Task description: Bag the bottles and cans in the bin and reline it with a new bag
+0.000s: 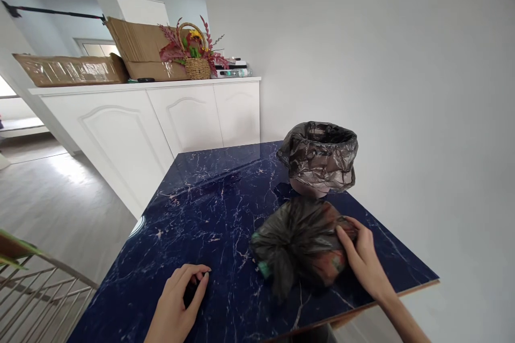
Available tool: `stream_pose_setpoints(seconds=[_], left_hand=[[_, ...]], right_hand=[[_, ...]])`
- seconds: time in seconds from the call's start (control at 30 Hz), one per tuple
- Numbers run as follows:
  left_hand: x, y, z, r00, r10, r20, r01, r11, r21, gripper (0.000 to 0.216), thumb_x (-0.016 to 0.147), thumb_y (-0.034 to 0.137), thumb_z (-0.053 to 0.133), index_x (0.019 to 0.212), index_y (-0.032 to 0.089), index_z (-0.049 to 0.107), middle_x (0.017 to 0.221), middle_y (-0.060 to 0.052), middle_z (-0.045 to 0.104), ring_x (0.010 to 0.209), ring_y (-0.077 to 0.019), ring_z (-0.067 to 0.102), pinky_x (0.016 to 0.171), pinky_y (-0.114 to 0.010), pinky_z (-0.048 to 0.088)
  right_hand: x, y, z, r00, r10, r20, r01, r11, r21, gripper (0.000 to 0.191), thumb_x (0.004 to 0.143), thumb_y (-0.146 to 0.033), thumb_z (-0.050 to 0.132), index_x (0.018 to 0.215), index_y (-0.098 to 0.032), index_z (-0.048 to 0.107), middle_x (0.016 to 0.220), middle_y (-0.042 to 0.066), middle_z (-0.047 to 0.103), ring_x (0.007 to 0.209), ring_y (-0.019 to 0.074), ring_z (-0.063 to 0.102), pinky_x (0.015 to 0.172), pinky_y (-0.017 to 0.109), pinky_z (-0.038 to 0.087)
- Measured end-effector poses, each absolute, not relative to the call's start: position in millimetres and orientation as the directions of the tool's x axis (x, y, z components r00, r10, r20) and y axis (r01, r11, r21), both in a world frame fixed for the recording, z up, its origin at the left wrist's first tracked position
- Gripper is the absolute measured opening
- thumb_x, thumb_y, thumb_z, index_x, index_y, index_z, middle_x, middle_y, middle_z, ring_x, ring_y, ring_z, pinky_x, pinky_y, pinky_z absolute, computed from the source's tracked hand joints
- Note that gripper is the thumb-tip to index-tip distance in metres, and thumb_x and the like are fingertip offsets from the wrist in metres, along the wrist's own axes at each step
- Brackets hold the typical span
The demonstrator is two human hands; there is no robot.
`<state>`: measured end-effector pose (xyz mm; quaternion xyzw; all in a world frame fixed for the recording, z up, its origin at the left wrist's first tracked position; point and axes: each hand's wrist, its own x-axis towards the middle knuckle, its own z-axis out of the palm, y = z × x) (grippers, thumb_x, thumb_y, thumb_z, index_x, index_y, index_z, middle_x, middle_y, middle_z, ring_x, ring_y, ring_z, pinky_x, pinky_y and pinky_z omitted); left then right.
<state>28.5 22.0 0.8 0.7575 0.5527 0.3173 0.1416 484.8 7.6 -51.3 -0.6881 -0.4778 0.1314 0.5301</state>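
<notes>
A tied black garbage bag, full and bunched at its neck, lies on the dark blue marble table. My right hand rests against the bag's right side, fingers curled onto the plastic. My left hand is near the table's front edge, fingers curled around a small dark thing I cannot make out. Behind the bag stands a small bin lined with a dark plastic bag.
White cabinets run along the back left, topped with cardboard boxes and a flower basket. A white wall is at the right. A metal railing shows at the lower left.
</notes>
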Motion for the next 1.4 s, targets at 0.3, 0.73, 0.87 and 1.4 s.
stream_pose_setpoints(seconds=[0.3,0.73,0.87,1.4], left_hand=[[31.2,16.9,3.7,0.179,0.915,0.362,0.74,-0.368,0.563,0.034,0.102,0.057,0.057,0.107,0.029,0.075,0.094,-0.005,0.074,0.087,-0.0247,0.073,0.077,-0.034,0.061],[85.3,36.1,44.4,0.39,0.778,0.493,0.636,-0.614,0.467,0.026,0.107,0.035,0.056,0.129,0.032,0.07,0.14,-0.008,0.068,0.133,-0.0273,0.063,0.113,-0.046,0.053],[109.7,62.0,59.4,0.619,0.667,0.414,0.481,-0.739,0.471,0.033,0.105,0.03,0.058,0.137,0.032,0.067,0.142,-0.01,0.07,0.139,-0.0277,0.059,0.12,-0.051,0.047],[90.6,112.2,15.3,0.228,0.705,0.671,0.601,-0.644,0.473,0.019,0.104,0.034,0.06,0.106,0.024,0.077,0.107,-0.012,0.078,0.107,-0.0311,0.064,0.098,-0.05,0.049]], right_hand=[[464.7,3.7,-46.0,0.523,0.846,0.104,0.161,0.022,-0.987,0.058,0.095,-0.075,0.057,0.128,-0.027,0.067,0.13,0.008,0.07,0.123,0.031,0.067,0.114,0.048,0.051],[440.4,-2.7,-26.8,0.304,0.761,0.574,0.609,0.308,-0.731,0.032,0.103,-0.048,0.062,0.129,-0.031,0.069,0.143,0.011,0.062,0.135,0.0348,0.059,0.116,0.061,0.047],[411.8,3.9,-18.9,0.126,0.763,0.633,0.652,0.417,-0.633,0.029,0.106,-0.04,0.06,0.133,-0.033,0.068,0.145,0.011,0.061,0.139,0.0356,0.056,0.118,0.063,0.047],[355.1,100.9,-6.5,-0.071,0.594,0.802,0.652,0.636,-0.413,0.046,0.109,-0.027,0.051,0.155,-0.031,0.052,0.158,0.011,0.057,0.151,0.0309,0.05,0.13,0.068,0.032]])
